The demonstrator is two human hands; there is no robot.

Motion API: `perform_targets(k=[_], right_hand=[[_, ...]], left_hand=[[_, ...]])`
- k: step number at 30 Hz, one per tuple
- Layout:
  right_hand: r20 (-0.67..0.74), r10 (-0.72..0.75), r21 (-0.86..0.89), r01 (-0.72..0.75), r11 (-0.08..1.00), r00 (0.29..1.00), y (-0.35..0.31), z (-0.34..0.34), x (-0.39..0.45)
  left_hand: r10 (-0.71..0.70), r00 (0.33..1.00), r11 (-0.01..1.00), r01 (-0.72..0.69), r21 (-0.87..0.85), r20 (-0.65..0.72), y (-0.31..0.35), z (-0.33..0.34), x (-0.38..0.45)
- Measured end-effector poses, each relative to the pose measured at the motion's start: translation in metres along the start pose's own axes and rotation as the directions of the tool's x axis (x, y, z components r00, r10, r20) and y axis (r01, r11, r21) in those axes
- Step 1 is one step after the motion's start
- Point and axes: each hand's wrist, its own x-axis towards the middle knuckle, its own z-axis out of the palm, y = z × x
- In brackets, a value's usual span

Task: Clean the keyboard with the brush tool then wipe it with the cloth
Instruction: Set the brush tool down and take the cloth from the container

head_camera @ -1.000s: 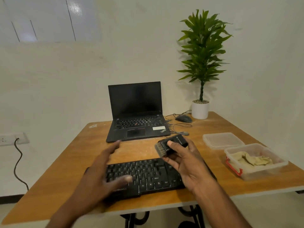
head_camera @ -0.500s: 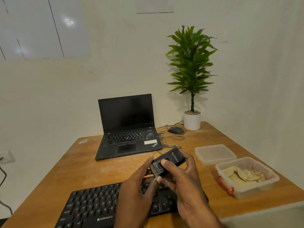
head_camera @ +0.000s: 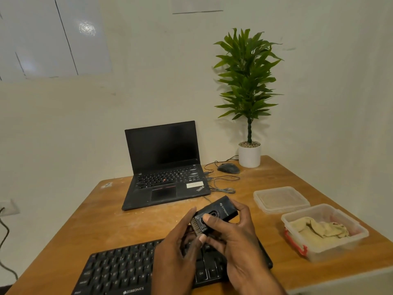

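Currently the right hand grips the brush above the keyboard, thumb on its dial; the left hand pinches the bristle end. It looks light and rigid, best held by the body. The cloth lies in the tub nearby right; laptop well behind, nothing obstructs.
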Motion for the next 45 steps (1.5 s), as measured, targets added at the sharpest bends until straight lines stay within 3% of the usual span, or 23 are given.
perform_targets(k=[6, 15, 23, 30, 33, 39, 45], right_hand=[[0.013, 0.031, 0.061, -0.032, 0.998, 0.999, 0.001, -0.005, 0.003], [-0.007, -0.094, -0.017, 0.094, 0.995, 0.996, 0.0, -0.006, 0.0], [-0.153, -0.183, -0.039, 0.179, 0.983, 0.971, -0.006, -0.015, 0.0], [-0.232, -0.226, -0.06, 0.218, 0.974, 0.946, -0.042, -0.051, -0.007], [-0.305, -0.286, -0.106, 0.267, 0.958, 0.908, -0.068, -0.078, -0.011], [-0.501, -0.383, -0.18, 0.339, 0.923, 0.776, -0.112, -0.142, -0.026], [-0.595, -0.376, -0.227, 0.301, 0.926, 0.71, -0.117, -0.192, -0.035]], left_hand=[[0.005, 1.0, 1.0, -0.005, 0.021, -0.015, 0.002, 0.003, 0.002], [0.019, 0.999, 0.98, -0.024, 0.198, 0.028, 0.006, 0.023, -0.004], [-0.032, 0.993, 0.99, 0.016, 0.142, 0.113, 0.016, 0.051, -0.01], [0.12, 0.986, 0.992, -0.124, 0.028, 0.113, 0.04, 0.076, -0.017], [0.164, 0.971, 0.983, -0.177, 0.057, 0.175, 0.051, 0.097, -0.012], [0.307, 0.872, 0.885, -0.409, 0.224, 0.381, 0.078, 0.157, 0.022], [0.329, 0.67, 0.648, -0.672, 0.358, 0.665, 0.094, 0.222, 0.07]])
